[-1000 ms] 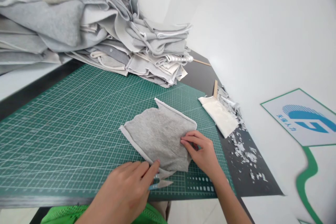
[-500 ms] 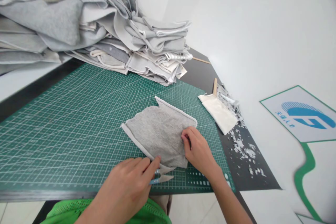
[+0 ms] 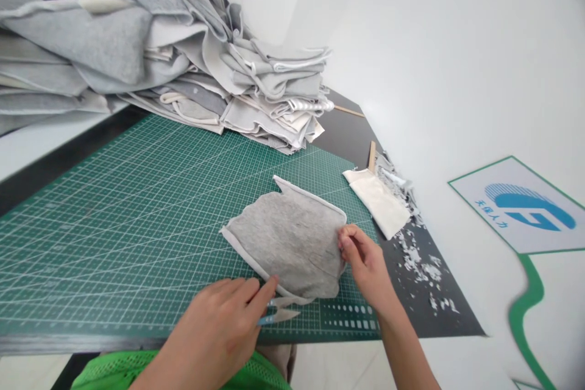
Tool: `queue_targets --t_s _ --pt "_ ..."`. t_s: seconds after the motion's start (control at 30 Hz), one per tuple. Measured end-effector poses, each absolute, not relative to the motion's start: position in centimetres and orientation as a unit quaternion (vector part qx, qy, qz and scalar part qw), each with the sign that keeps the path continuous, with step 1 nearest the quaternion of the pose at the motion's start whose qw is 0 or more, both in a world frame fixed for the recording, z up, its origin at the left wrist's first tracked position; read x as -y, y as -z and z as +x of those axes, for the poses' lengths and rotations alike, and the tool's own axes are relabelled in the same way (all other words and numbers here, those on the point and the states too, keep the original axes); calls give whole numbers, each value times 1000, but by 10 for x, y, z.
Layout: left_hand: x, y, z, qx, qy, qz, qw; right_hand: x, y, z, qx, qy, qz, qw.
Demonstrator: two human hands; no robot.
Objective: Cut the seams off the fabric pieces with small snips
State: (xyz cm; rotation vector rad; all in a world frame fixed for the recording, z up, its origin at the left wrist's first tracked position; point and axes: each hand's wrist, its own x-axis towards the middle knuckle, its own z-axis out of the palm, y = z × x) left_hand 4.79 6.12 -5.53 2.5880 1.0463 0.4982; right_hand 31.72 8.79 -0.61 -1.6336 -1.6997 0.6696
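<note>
A piece of grey sweatshirt cloth (image 3: pixel 287 244) with a pale bound edge lies flat on a green cutting mat (image 3: pixel 137 237). My right hand (image 3: pixel 365 262) pinches the cloth's right edge between thumb and fingers. At the cloth's lower edge is my left hand (image 3: pixel 212 329), which holds small blue-handled thread snips (image 3: pixel 280 315). Their blades point right, just below the bound edge, and their tips lie close to the cloth. My left thumb rests on that edge.
A tall heap of folded grey and cream cloth (image 3: pixel 269 91) stands behind the mat. To the right lie a cream cloth strip (image 3: pixel 377 202), a wooden stick (image 3: pixel 372 155), and white scraps (image 3: pixel 418 268) on a dark tabletop (image 3: pixel 439 298). A logo sign (image 3: pixel 521 207) is on the white surface at right.
My right hand has shifted from the top of the cloth to its right edge. The cloth has slid slightly right and turned a little. My left hand and the snips stay nearly still.
</note>
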Motion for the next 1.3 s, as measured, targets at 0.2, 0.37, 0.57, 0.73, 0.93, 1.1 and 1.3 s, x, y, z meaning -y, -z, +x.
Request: queue_targets --t_s 0.2,0.37,0.57,0.73,0.93,1.1,1.3 --pt "-61 55 47 -365 -174 902 149 -83 -2 329 627 -256 -632 377" --pt "-59 56 46 -363 -166 904 150 -71 -25 366 570 -163 -682 429" --pt "-59 60 47 -370 -146 903 162 -43 -23 454 494 134 -830 222" --pt "-58 60 48 -375 -142 902 158 -24 2 509 515 152 -840 79" --pt "-59 58 48 -377 -142 902 152 -19 18 516 503 192 -842 -3" --pt "-59 58 49 -376 -145 904 144 -25 15 504 456 223 -861 13" --pt "-58 67 47 -367 -145 911 121 -43 4 455 629 167 -743 157"
